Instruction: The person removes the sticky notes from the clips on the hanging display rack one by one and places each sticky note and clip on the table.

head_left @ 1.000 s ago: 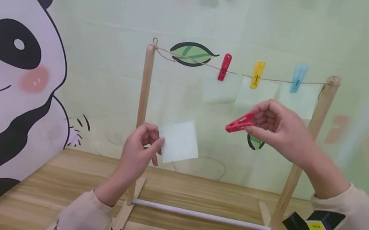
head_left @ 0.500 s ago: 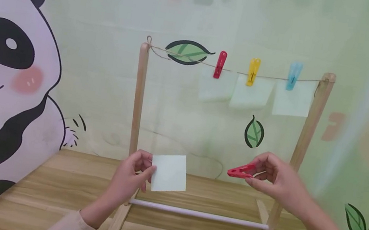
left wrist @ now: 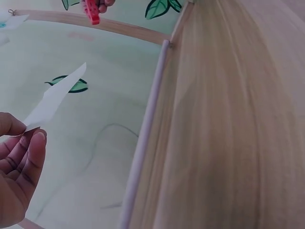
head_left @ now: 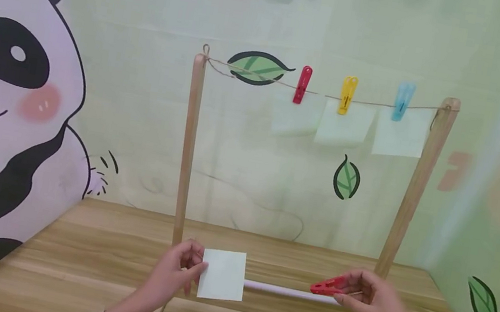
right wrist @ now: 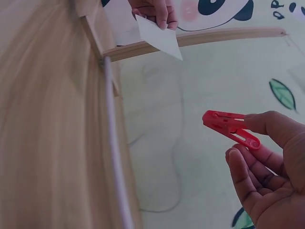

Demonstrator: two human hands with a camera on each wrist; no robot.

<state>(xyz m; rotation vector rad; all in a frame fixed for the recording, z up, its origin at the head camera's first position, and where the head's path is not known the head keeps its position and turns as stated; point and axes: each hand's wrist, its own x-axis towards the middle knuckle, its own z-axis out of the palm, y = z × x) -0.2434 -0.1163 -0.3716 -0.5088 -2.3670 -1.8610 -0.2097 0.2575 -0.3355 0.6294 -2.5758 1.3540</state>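
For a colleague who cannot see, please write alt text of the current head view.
A left hand holds a white sheet and a right hand a red peg, in front of a wooden frame. On the frame's string, three pegs, red, yellow and blue, hold three pale sheets. A cartoon panda is on the left.

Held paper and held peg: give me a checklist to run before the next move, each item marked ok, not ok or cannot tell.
1. Left hand grips the held paper by one edge: ok.
2. Right hand pinches the held peg, clipping end towards the paper: ok.
3. Room on the string between the left post and the hung red peg: ok.
4. Three hung papers clipped to the string: ok.
5. Held paper up at the string: not ok; both hands are well below it.
6. Held peg opened wide enough for the paper: cannot tell.
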